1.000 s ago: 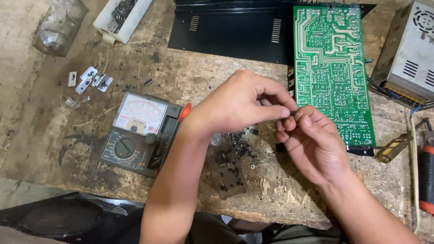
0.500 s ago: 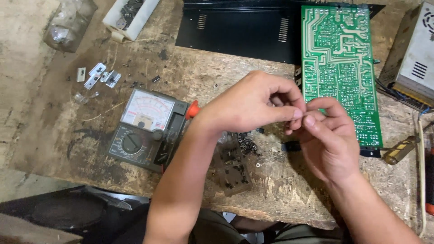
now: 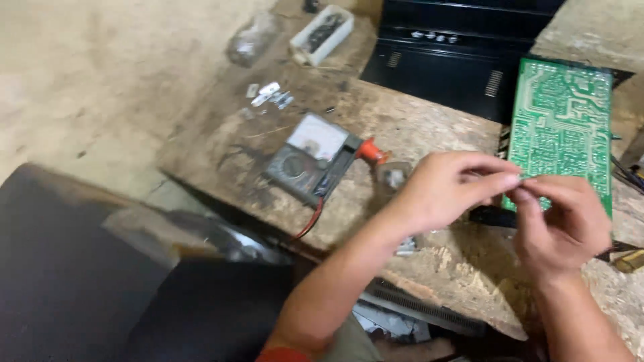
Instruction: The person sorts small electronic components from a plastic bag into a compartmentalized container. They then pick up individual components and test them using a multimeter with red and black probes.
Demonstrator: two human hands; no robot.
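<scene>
My left hand [image 3: 446, 191] and my right hand [image 3: 560, 221] meet fingertip to fingertip over the wooden workbench [image 3: 416, 134]. Together they pinch a tiny part [image 3: 522, 179] that is too small and blurred to name. Just behind the fingertips lies a green circuit board [image 3: 563, 121], solder side up. An analog multimeter [image 3: 305, 161] with a red probe plug sits to the left of my left hand.
A black metal case [image 3: 456, 60] lies at the back. A white tray of small parts [image 3: 323, 32], a clear bag [image 3: 249, 39] and several small white pieces [image 3: 272, 95] sit at the far left of the bench. A dark object [image 3: 74, 268] fills the lower left.
The view has swung left and blurred, so the bench now sits to the right and the floor shows. My hands stay pinched together on the small part.
</scene>
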